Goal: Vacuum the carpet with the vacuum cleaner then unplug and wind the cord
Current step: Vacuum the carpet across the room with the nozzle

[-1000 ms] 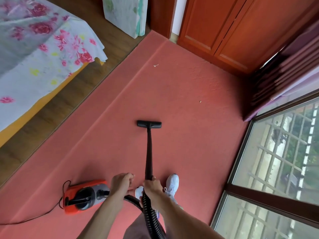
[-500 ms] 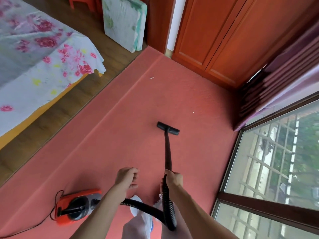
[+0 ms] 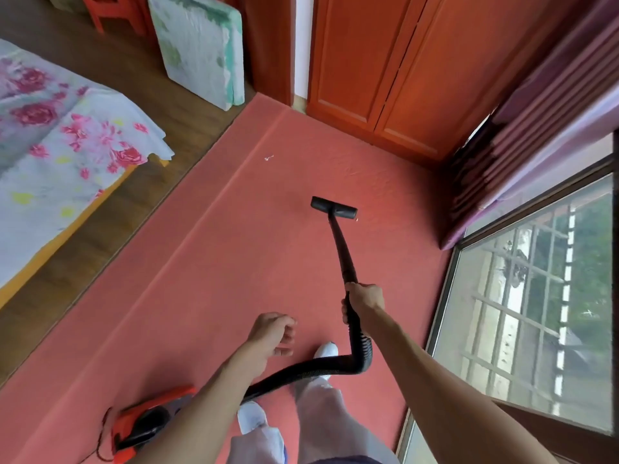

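My right hand (image 3: pixel 363 301) grips the black vacuum wand (image 3: pixel 341 249) at its upper end. The wand runs forward to the black floor nozzle (image 3: pixel 334 208), which rests on the red carpet (image 3: pixel 234 262) beside a small white speck (image 3: pixel 356 219). A black ribbed hose (image 3: pixel 301 371) loops back from my right hand to the red and grey vacuum body (image 3: pixel 147 421) at the lower left, partly hidden by my left forearm. My left hand (image 3: pixel 273 333) hovers free, fingers loosely curled, holding nothing. A thin dark cord (image 3: pixel 102 443) trails from the vacuum body.
A bed with a flowered sheet (image 3: pixel 60 155) stands at the left on wood flooring (image 3: pixel 140 209). A foam mattress (image 3: pixel 201 48) leans at the back. Wooden wardrobe doors (image 3: pixel 385 78) close the far side, with curtains (image 3: pixel 536 128) and a floor-length window (image 3: pixel 536 296) at the right. Another white scrap (image 3: pixel 269 158) lies on the carpet.
The nozzle has swung forward and to the right toward the window. My left hand has let go of the hose and now hangs free. I have stepped forward.
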The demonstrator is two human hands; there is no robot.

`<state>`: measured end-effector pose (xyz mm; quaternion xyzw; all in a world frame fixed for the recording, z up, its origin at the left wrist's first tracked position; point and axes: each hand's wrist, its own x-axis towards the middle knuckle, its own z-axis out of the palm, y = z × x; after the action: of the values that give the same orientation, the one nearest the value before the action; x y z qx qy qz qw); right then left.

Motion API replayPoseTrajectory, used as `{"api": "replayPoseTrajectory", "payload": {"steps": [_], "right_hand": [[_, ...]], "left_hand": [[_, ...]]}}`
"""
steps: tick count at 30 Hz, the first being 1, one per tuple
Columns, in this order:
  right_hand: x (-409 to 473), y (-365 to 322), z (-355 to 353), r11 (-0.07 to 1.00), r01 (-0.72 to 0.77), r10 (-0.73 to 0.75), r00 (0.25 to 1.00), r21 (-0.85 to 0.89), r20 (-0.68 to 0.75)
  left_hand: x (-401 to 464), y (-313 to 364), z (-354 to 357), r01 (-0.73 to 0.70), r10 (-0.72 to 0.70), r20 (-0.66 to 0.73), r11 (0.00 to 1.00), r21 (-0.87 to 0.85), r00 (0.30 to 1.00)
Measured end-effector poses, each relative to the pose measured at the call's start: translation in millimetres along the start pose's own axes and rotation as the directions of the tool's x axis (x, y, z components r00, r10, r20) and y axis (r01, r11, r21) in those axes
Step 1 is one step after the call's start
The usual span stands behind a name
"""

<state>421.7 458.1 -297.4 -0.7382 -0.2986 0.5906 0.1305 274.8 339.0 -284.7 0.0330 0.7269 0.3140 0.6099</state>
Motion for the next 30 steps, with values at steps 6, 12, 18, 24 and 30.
{"api": "replayPoseTrajectory", "payload": {"steps": [6, 12, 18, 24, 30], "right_hand": [[40.7, -47.4, -55.7, 0.997, -0.009, 0.01, 1.0, -0.081, 0.015], [69.1, -34.2, -100.1, 0.988, -0.072, 0.077, 0.996, -0.139, 0.034], [83.6, -2.6, -86.7, 0.98, -0.148, 0.149, 0.989, -0.136, -0.005], [103.0, 1.5, -81.0, 0.979, -0.159, 0.147, 0.984, -0.125, -0.097], [141.2, -38.1, -70.6, 0.981, -0.183, 0.176, 0.979, -0.065, -0.1]], "left_hand": [[20.5, 51.5, 54.9, -0.046, 0.046, 0.005, 0.999, 0.021, 0.999], [37.5, 66.2, 104.2, -0.022, 0.019, 0.052, 0.998, 0.054, 0.998], [51.3, 66.1, 131.6, 0.024, -0.032, 0.062, 0.993, 0.119, 0.998], [70.1, 83.4, 147.5, 0.013, -0.024, 0.067, 0.988, 0.155, 0.997], [88.2, 100.5, 158.5, 0.011, -0.027, 0.087, 0.984, 0.177, 0.996]]}}
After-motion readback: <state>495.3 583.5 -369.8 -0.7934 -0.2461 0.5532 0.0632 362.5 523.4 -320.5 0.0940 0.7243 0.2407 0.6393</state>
